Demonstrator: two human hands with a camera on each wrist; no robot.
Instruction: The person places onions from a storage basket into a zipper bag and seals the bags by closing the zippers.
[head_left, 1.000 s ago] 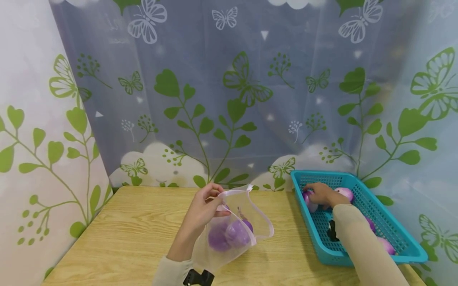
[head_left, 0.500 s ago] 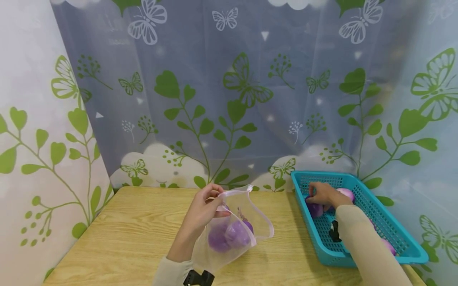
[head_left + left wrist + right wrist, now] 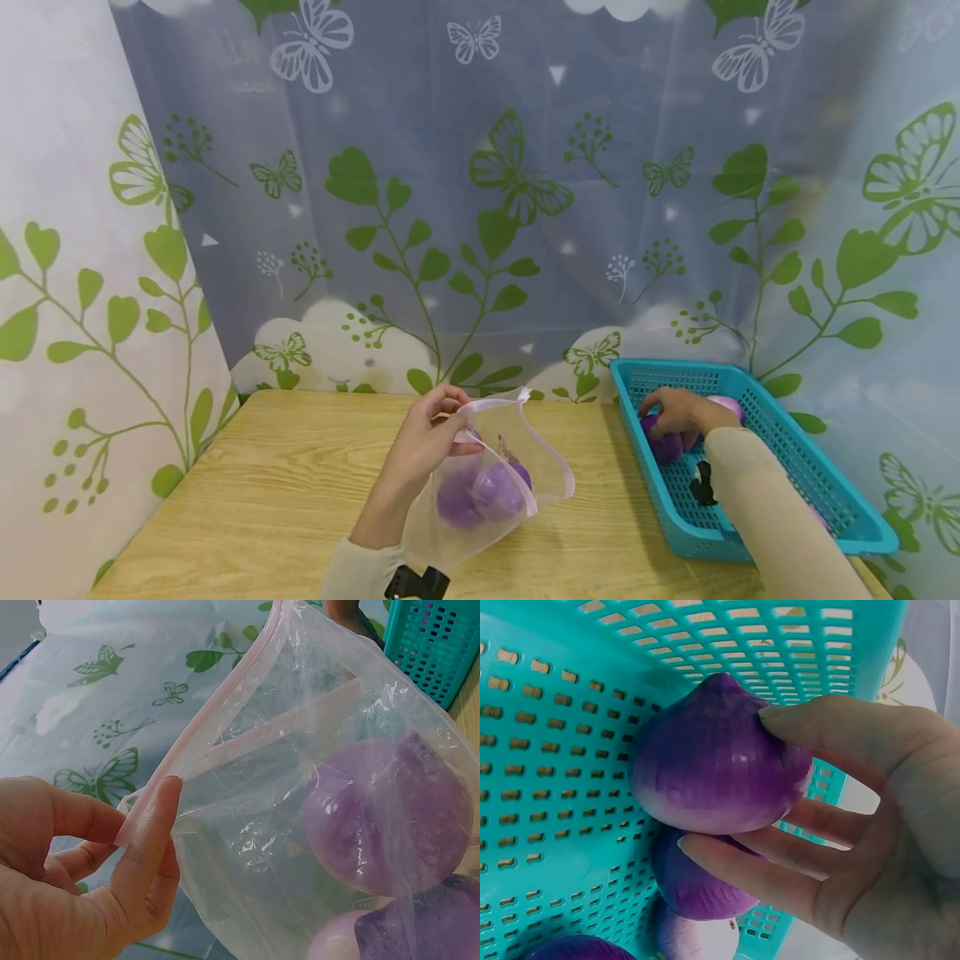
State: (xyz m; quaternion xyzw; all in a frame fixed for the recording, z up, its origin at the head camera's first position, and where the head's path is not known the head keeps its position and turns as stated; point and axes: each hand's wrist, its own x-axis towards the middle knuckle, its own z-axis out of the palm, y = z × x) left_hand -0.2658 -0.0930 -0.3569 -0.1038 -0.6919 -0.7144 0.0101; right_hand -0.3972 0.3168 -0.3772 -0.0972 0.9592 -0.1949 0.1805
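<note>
My left hand (image 3: 422, 442) pinches the pink zip edge of a clear zip bag (image 3: 247, 847) between thumb and fingers, and the bag's mouth gapes. Inside show purple onions (image 3: 390, 817), bunched low in the bag. Over at the right, my right hand (image 3: 678, 410) reaches into a turquoise plastic basket (image 3: 678, 537). Its thumb presses on one side of a purple onion (image 3: 712, 757) while the fingers curl under the other side. That onion sits against the basket's wall, close above a second onion (image 3: 697, 881).
More onions lie in the basket, among them a paler one (image 3: 726, 407) near its back. Both bag and basket stand on a wood-grain table (image 3: 285, 483). Behind rises a printed cloth (image 3: 420, 275) with leaves and butterflies.
The onion at my right hand has shifted slightly right and toward me, its darker side now showing. My right fingers have changed their place on it. My left hand and the bag stay still.
</note>
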